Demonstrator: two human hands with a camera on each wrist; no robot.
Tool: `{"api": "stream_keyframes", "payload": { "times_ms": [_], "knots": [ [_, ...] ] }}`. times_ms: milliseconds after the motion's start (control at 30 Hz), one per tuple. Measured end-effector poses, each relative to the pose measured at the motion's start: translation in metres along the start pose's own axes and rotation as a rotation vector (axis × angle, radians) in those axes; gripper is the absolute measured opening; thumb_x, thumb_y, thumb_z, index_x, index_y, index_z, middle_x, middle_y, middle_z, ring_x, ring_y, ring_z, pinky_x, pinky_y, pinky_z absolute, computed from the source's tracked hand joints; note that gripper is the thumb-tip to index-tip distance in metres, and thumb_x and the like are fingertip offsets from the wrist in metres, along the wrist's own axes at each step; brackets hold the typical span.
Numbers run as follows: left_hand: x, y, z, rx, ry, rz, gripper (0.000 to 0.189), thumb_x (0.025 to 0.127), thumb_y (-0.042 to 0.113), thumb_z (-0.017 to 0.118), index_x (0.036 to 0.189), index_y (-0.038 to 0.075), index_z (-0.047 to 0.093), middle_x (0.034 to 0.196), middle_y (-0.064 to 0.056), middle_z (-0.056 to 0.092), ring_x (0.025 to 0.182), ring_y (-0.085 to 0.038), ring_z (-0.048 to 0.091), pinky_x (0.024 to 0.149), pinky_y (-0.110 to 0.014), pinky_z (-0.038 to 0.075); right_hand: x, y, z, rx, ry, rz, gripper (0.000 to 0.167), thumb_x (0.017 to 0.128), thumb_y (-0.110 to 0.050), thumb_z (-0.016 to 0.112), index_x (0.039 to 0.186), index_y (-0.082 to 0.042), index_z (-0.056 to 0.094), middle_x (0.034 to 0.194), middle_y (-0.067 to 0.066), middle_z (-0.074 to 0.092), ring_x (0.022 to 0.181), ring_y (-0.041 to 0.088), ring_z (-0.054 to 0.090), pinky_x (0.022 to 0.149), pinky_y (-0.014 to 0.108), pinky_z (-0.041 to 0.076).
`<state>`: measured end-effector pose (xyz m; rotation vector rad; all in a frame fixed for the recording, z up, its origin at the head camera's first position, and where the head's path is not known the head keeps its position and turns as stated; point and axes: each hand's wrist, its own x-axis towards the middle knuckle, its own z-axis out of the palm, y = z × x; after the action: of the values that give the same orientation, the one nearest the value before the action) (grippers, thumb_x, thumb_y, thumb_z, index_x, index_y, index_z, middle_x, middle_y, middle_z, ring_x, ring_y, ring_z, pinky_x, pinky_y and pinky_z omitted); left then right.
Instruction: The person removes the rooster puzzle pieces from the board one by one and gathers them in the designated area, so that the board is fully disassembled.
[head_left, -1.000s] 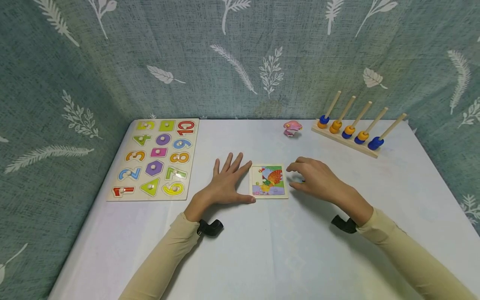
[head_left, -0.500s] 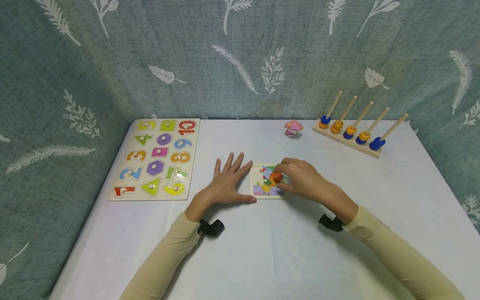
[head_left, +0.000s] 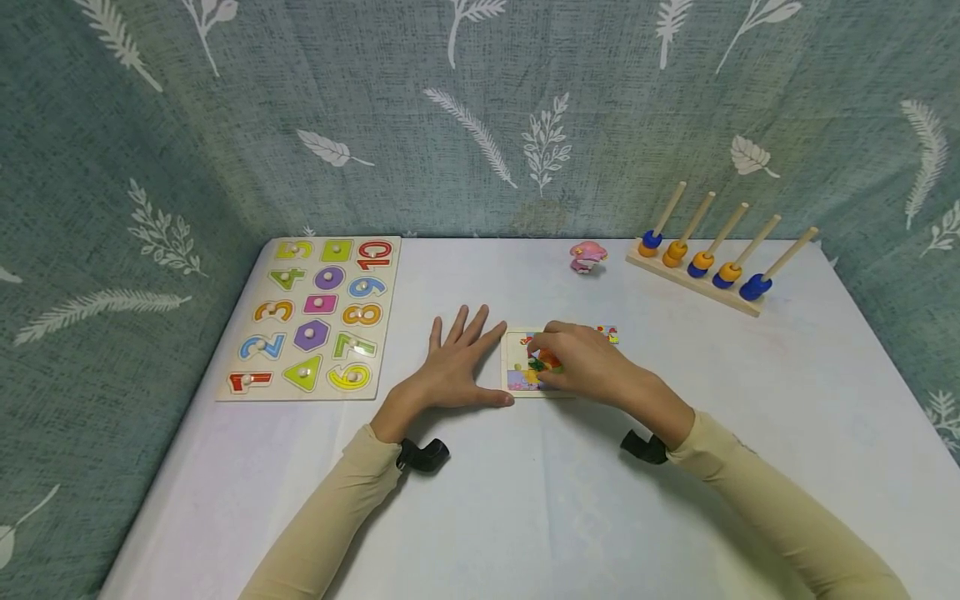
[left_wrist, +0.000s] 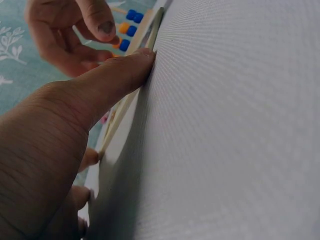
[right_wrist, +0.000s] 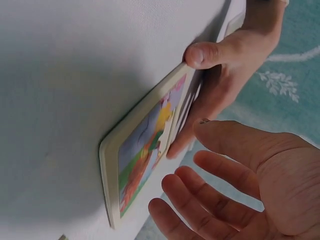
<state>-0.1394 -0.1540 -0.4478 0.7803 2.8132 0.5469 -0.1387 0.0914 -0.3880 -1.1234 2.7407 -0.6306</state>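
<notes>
A small square jigsaw puzzle (head_left: 517,383) in a pale wooden frame (right_wrist: 108,170) lies mid-table, its picture a colourful rooster. Bare cream board shows at its upper left. My left hand (head_left: 453,367) lies with fingers spread at the frame's left side, thumb and index tips at its corners. Over the puzzle hovers my right hand (head_left: 588,358), covering much of the picture. In the right wrist view the fingers of that right hand (right_wrist: 270,185) are loosely bent, thumb apart, with nothing between them. A small multicoloured puzzle piece (head_left: 611,333) shows just beyond the right hand's knuckles.
At the left lies a wooden number-and-shape peg board (head_left: 315,342). A pink figurine (head_left: 587,257) stands at the back, and a bead rack (head_left: 697,279) with upright pegs stands back right. Patterned green cloth (head_left: 480,125) walls the table's rear.
My right hand has moved left from beside the frame to over the puzzle, uncovering the small piece at the right. My left hand stays at the frame's left side.
</notes>
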Motion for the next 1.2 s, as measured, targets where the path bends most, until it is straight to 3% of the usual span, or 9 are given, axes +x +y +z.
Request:
{"api": "stream_keyframes", "payload": {
  "times_ms": [333, 567, 900, 1200],
  "knots": [
    [-0.001, 0.000, -0.001, 0.001, -0.009, -0.001, 0.112, 0.076, 0.071, 0.072, 0.162, 0.021, 0.020, 0.167, -0.011, 0.001, 0.151, -0.036, -0.010, 0.112, -0.065, -0.011, 0.009, -0.006, 0.012, -0.019, -0.015, -0.019, 0.031, 0.082, -0.015, 0.083, 0.110, -0.005, 0.073, 0.096, 0.005, 0.065, 0.076, 0.013, 0.055, 0.068, 0.033, 0.049],
    [-0.001, 0.000, -0.002, 0.004, -0.010, -0.001, 0.112, 0.076, 0.072, 0.071, 0.162, 0.022, 0.020, 0.167, -0.010, 0.001, 0.151, -0.036, -0.010, 0.112, -0.065, -0.010, 0.013, -0.009, 0.018, -0.003, -0.010, -0.046, 0.029, 0.083, -0.014, 0.083, 0.108, -0.006, 0.073, 0.098, 0.005, 0.066, 0.079, 0.014, 0.057, 0.072, 0.037, 0.050],
    [-0.001, 0.000, -0.001, 0.017, -0.011, -0.004, 0.112, 0.076, 0.073, 0.071, 0.162, 0.022, 0.020, 0.168, -0.010, 0.001, 0.151, -0.036, -0.009, 0.113, -0.065, -0.010, 0.018, -0.011, 0.026, -0.015, -0.006, -0.071, 0.024, 0.081, -0.015, 0.084, 0.101, -0.009, 0.073, 0.082, -0.001, 0.059, 0.067, 0.010, 0.047, 0.059, 0.028, 0.041],
    [-0.001, 0.000, -0.002, 0.017, -0.016, -0.011, 0.112, 0.075, 0.074, 0.070, 0.162, 0.022, 0.020, 0.168, -0.010, 0.001, 0.151, -0.035, -0.009, 0.113, -0.064, -0.010, 0.016, -0.010, 0.027, -0.027, 0.004, -0.090, 0.028, 0.080, -0.014, 0.084, 0.106, -0.008, 0.073, 0.085, -0.001, 0.061, 0.067, 0.010, 0.047, 0.059, 0.028, 0.041]
  ]
}}
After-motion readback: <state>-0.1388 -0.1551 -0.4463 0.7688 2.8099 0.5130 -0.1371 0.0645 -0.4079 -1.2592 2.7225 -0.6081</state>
